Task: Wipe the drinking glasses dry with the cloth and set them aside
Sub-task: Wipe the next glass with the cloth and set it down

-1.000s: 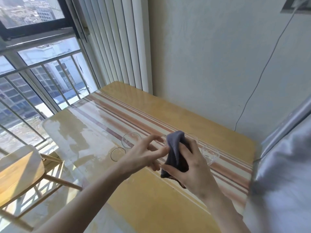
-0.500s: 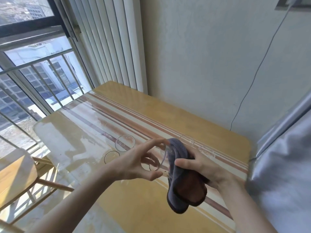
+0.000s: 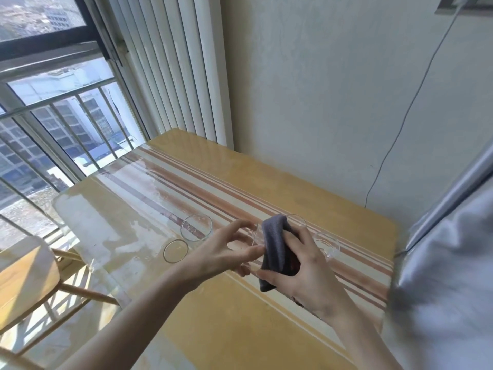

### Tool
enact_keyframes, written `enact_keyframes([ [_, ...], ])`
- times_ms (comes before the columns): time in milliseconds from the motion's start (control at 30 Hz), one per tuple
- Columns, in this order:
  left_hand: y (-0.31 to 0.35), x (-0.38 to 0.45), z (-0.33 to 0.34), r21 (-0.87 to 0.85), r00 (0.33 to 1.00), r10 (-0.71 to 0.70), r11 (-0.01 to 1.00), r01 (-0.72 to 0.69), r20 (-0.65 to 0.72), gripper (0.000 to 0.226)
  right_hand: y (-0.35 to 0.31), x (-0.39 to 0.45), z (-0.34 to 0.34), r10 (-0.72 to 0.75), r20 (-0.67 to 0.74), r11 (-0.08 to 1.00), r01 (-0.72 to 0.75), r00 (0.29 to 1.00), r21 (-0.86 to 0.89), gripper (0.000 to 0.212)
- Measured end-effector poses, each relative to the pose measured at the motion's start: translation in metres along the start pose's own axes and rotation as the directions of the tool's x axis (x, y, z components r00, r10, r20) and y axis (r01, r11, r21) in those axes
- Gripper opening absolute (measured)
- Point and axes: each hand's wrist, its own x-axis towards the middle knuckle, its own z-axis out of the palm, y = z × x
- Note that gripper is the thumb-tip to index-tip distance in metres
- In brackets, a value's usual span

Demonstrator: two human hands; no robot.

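left hand (image 3: pixel 226 252): grip curled round a clear drinking glass (image 3: pixel 249 248), thumb under, fingertips (image 3: pixel 246 224) on the upper wall; glass held on its side above the bench, mouth toward the cloth
right hand (image 3: pixel 301 273): grip pinches a dark grey-blue cloth (image 3: pixel 276 248), thumb along the lower fold, fingers wrapped over the back
cloth: soft, matte, bunched into a thick wad; upper end pushed against the mouth of the held glass, lower end hangs below the thumb
held glass: thin, transparent, cylindrical; walls hard to trace against the stripes, rim shows as a faint arc just left of the cloth
glass on bench, left (image 3: pixel 196 227): clear, round rim, upright, just beyond the left hand
smaller ring (image 3: pixel 175 251): clear, round, sits just in front of that glass, near the left wrist; cannot tell if it is a glass or a lid
glass on bench, right (image 3: pixel 326 245): clear, round, partly hidden behind the right hand
fourth rim (image 3: pixel 296 219): faint clear arc behind the cloth, mostly hidden
bench (image 3: pixel 306 188): yellow wood-look top, rounded corners, band of brown, cream and rust stripes, under a glossy clear sheet with bright glare
chair (image 3: pixel 24 279): wooden, curved seat, lower left, apart from the bench
wall (image 3: pixel 320 89): pale, rough plaster, thin cable running down it
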Motion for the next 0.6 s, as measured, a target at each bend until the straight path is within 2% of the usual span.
enact_keyframes([
  [100,-0.006,0.0,0.0,0.058,0.994,0.105,0.993,-0.107,0.041,0.073,-0.004,0.009,-0.012,0.054,0.113,0.998,-0.058,0.992,0.038,0.057],
  [233,-0.006,-0.003,-0.004,0.084,0.964,0.238,0.965,-0.249,0.121,0.067,-0.001,0.017,-0.026,0.138,0.25,0.966,-0.186,0.958,0.182,0.069],
  [367,-0.004,-0.007,-0.01,0.199,0.938,0.246,0.934,-0.298,0.246,0.072,0.003,0.013,-0.027,0.083,0.319,0.933,-0.187,0.944,0.309,0.067],
  [433,-0.006,-0.008,-0.013,0.227,0.938,0.213,0.933,-0.278,0.275,0.075,0.005,0.007,-0.022,0.097,0.315,0.92,-0.206,0.944,0.333,0.064],
  [500,-0.008,-0.01,-0.013,0.17,0.95,0.176,0.96,-0.223,0.257,0.083,0.009,0.0,-0.015,0.1,0.258,0.909,-0.194,0.961,0.37,0.061],
  [567,-0.007,-0.014,-0.01,0.072,0.98,0.102,0.991,-0.115,0.17,0.089,0.011,-0.007,-0.006,0.107,0.149,0.919,-0.155,0.983,0.362,0.058],
  [600,-0.005,-0.015,-0.008,0.057,0.991,0.061,0.996,-0.068,0.121,0.092,0.011,-0.009,-0.001,0.108,0.074,0.945,-0.125,0.991,0.303,0.055],
])
